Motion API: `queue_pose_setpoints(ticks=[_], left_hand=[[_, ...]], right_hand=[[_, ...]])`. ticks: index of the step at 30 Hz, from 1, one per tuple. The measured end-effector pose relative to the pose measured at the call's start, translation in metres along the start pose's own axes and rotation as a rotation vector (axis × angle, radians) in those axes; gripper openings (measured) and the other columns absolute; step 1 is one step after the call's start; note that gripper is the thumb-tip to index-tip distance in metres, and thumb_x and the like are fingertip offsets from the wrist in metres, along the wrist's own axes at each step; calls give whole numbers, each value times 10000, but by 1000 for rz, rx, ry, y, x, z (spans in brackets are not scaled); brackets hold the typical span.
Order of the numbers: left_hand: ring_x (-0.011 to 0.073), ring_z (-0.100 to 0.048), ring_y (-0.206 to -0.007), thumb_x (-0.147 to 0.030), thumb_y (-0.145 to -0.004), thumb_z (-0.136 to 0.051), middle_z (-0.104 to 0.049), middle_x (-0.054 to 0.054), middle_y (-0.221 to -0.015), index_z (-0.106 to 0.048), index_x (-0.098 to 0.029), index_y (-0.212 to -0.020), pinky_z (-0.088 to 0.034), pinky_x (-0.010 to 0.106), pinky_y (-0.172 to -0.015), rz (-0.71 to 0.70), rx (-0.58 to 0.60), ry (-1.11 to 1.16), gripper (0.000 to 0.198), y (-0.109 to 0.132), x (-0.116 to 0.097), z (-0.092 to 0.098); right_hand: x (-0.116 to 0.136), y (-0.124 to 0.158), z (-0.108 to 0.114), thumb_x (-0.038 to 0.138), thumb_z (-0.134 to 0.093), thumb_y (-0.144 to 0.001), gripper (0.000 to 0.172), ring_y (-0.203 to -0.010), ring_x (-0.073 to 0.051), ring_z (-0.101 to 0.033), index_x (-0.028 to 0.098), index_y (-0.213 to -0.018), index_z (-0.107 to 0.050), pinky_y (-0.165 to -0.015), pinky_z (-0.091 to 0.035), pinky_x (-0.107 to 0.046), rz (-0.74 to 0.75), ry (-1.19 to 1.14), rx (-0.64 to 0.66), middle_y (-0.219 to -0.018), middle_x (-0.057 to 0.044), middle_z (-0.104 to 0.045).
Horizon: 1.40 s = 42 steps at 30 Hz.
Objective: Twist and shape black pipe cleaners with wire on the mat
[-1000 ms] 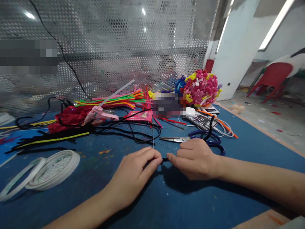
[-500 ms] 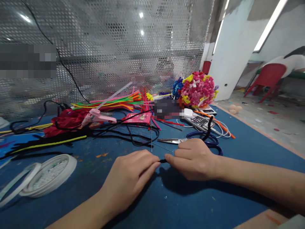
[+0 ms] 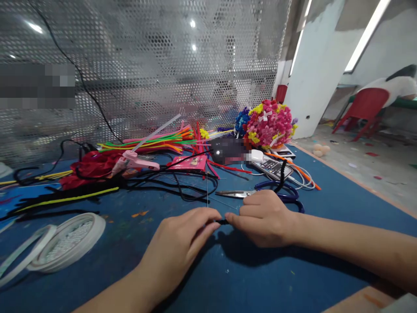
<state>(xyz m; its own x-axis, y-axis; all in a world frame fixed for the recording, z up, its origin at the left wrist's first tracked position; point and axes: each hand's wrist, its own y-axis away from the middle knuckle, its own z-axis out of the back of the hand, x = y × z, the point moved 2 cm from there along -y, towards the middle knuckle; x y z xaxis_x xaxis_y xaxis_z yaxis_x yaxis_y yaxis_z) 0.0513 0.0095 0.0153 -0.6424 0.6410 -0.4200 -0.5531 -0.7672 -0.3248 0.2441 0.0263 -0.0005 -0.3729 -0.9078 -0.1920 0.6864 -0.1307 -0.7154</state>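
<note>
Between my two hands runs a black pipe cleaner, only a short bit of it showing in the gap. My left hand pinches one end with thumb and forefinger; a thin bare wire stands upright by its fingertips. My right hand is closed around the other part, and a black fuzzy end sticks up behind its knuckles. Just beyond the right hand lie scissors with dark blue handles, partly covered by that hand.
A pink glue gun rests among black pipe cleaners. Colourful pipe cleaners and a fuzzy flower bouquet lie by the perforated metal panel. Left is a white tub of beads; right, a phone with cable. Someone sits on a red chair.
My left thumb and forefinger have parted slightly at the pipe cleaner, their tips shifting a little to the right. The right hand stays nearly in place.
</note>
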Motion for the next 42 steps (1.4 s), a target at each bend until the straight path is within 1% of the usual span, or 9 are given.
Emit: queue_pose_setpoints(ticks=[3, 5, 13, 18, 22, 27, 33, 40, 42], left_hand=[[142, -618, -704, -185, -885, -447, -699, 11, -879, -607, -232, -1017, -413, 240, -621, -460, -260, -432, 213, 10, -2, 3], [157, -619, -713, -184, -878, -449, -702, 23, -866, -622, -227, -997, -407, 252, -622, -481, -291, -483, 214, 10, -3, 4], [45, -361, -385, -430, -776, -561, -480, -44, -522, -565, -144, -684, -234, 156, -369, 748, 519, 948, 300, -7, 1, -13], [38, -363, -370, -437, -727, -633, -479, -55, -467, -560, -137, -658, -260, 141, -359, 758, 167, 942, 316, -13, 24, -17], [36, -419, -386, -371, -740, -640, -524, -42, -512, -571, -123, -680, -319, 137, -373, 760, -56, 899, 264, -15, 39, -16], [53, -573, -559, -166, -762, -610, -622, 13, -712, -604, -107, -878, -478, 142, -536, 829, -209, 1070, 131, -15, 46, -16], [144, -662, -670, -258, -770, -612, -687, 61, -807, -534, -131, -991, -543, 248, -629, 663, -115, 875, 267, -12, 44, -12], [182, -671, -697, -377, -826, -523, -680, 20, -735, -595, -180, -774, -495, 255, -628, 426, -90, 412, 216, -7, 40, -6], [165, -654, -650, -365, -826, -526, -663, 0, -676, -603, -186, -746, -468, 243, -625, 403, -106, 332, 211, -7, 39, -6]], right_hand=[[0, 0, -5, 120, -402, -840, 198, -482, -101, -438, 152, -816, -596, -473, -259, -269, -121, -196, 57, -530, 27, -522], [0, -1, -6, 117, -389, -849, 212, -509, -95, -467, 153, -786, -587, -499, -300, -250, -180, -272, 92, -555, 18, -541], [-1, -4, 7, 177, -548, -842, 112, -436, -87, -379, 119, -890, -631, -423, -187, -278, 277, 167, -13, -495, 58, -448], [-16, -4, 16, 166, -515, -872, 191, -802, -149, -554, 150, -1044, -595, -680, -428, -283, 69, 264, 56, -853, -38, -643], [-16, 15, 41, 171, -581, -823, 216, -920, -194, -536, 183, -1038, -583, -818, -430, -340, 2, 321, -8, -936, -69, -636], [-24, 55, 50, 152, -462, -847, 151, -730, -185, -556, 155, -898, -604, -665, -456, -321, -504, 292, 417, -782, -63, -604], [-37, 62, 46, 98, -506, -735, 352, -938, -224, -587, 130, -1080, -569, -797, -470, -332, -763, 49, 745, -1018, -112, -604], [-36, 32, 48, 238, -549, -737, 157, -674, -243, -627, 133, -816, -634, -544, -411, -285, -846, 159, 1010, -715, -102, -648], [-31, 31, 58, 420, -515, -799, 309, -597, -211, -607, 149, -700, -626, -504, -387, -267, -906, 31, 1042, -653, -79, -632]])
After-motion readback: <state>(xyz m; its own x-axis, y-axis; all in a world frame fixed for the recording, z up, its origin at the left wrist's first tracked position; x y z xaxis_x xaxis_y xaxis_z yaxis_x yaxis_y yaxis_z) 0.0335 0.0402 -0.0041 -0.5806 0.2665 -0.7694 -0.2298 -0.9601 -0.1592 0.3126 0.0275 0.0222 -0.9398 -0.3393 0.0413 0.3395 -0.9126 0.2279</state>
